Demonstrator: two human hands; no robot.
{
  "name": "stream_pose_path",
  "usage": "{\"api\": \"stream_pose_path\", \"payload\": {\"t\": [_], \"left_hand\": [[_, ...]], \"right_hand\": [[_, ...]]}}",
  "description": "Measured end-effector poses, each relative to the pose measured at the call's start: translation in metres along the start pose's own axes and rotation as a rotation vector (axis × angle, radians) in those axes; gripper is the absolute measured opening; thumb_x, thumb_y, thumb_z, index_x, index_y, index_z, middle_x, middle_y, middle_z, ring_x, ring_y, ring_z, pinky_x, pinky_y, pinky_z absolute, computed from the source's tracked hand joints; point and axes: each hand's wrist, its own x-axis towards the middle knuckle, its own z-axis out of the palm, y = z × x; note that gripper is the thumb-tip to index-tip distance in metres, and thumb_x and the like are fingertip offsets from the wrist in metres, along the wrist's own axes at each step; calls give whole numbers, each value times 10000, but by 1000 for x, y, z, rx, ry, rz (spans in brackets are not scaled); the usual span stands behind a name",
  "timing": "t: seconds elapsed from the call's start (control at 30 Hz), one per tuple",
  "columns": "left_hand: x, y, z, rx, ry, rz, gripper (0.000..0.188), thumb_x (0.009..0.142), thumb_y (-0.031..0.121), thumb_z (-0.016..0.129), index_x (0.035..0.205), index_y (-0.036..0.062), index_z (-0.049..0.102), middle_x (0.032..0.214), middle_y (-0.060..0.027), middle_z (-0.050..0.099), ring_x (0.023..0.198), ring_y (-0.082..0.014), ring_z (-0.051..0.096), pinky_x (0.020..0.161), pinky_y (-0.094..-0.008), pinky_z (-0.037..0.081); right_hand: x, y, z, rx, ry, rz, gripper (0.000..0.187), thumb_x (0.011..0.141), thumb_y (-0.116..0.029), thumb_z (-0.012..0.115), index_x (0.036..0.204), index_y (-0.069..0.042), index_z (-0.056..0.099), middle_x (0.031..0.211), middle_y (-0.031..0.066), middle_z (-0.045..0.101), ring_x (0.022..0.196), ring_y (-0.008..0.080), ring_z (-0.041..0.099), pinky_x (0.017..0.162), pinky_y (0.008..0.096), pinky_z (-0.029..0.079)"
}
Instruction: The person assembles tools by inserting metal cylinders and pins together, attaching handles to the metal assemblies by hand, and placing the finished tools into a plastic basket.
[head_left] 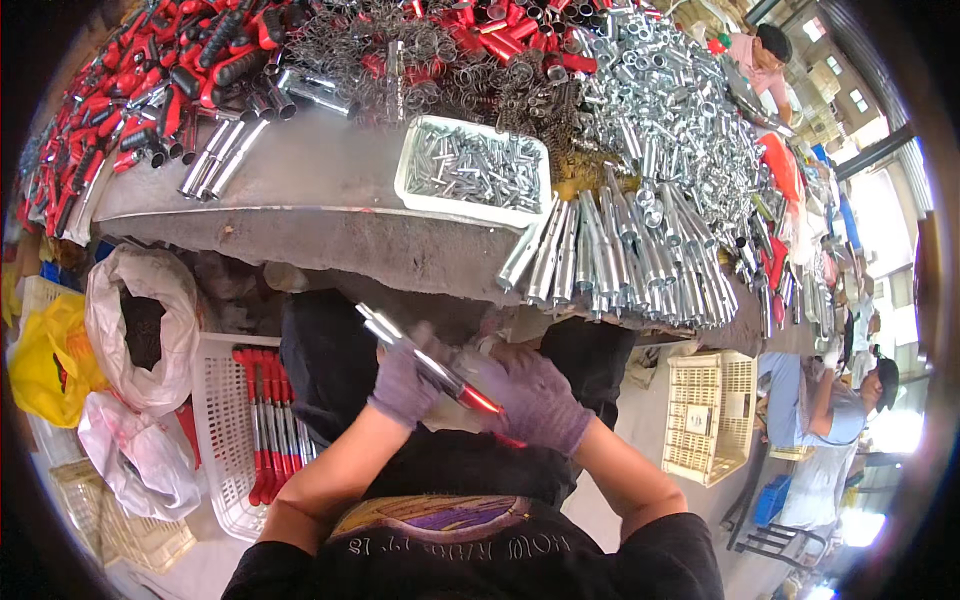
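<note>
A silver metal tube with a red end (pixel 436 371) lies slantwise over my lap, its bare end up to the left. My gloved left hand (pixel 403 387) is closed round its middle. At the lower, red end, my gloved right hand (pixel 540 402) is closed, its fingers partly blurred; a bit of red shows beneath it. On the bench edge ahead lie stacked silver tubes (pixel 620 250). A white tray (pixel 405 185) holds many small metal pins (pixel 475 165). To my left, a white basket (pixel 218 440) holds red-handled metal rods (pixel 265 420).
Heaped on the bench are red and black grips (pixel 150 95), wire springs (pixel 350 50) and small silver fittings (pixel 660 90). White sacks (pixel 145 320) and a yellow bag (pixel 50 360) stand at left. A cream crate (pixel 708 415) is at right. Two people work on the right.
</note>
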Motion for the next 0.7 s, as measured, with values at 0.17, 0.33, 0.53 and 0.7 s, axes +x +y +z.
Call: {"api": "stream_pose_path", "payload": {"t": [0.17, 0.33, 0.53, 0.7], "left_hand": [[89, -68, 6, -680, 327, -582, 211, 924, 218, 481, 999, 47, 580, 933, -109, 616, 837, -264, 607, 791, -409, 518], [160, -184, -19, -169, 104, -481, 263, 910, 295, 483, 1101, 117, 512, 962, -120, 598, 810, -285, 604, 670, -404, 535], [174, -239, -5, -144, -34, -485, 268, 908, 291, 485, 1106, 111, 513, 969, -122, 598, 821, -285, 603, 679, -401, 532], [170, -256, -14, -90, -116, -440, 273, 907, 286, 487, 1111, 106, 514, 976, -124, 597, 831, -284, 603, 689, -398, 530]], "right_hand": [[-48, 31, 29, 295, -436, 516, 810, 753, -419, 680, 1394, -120, 283, 1120, 215, 584, 1045, 371, 574, 854, 426, 465], [-38, 50, 66, 275, -159, 641, 701, 770, -421, 652, 1353, -147, 375, 1026, 213, 624, 963, 374, 608, 829, 434, 480], [-37, 80, 97, 225, -278, 743, 661, 789, -449, 624, 1351, -197, 384, 908, 186, 649, 878, 359, 635, 763, 447, 495], [-27, 94, 100, 245, -287, 713, 619, 807, -466, 605, 1325, -189, 412, 924, 179, 651, 883, 354, 636, 763, 449, 494]]}}
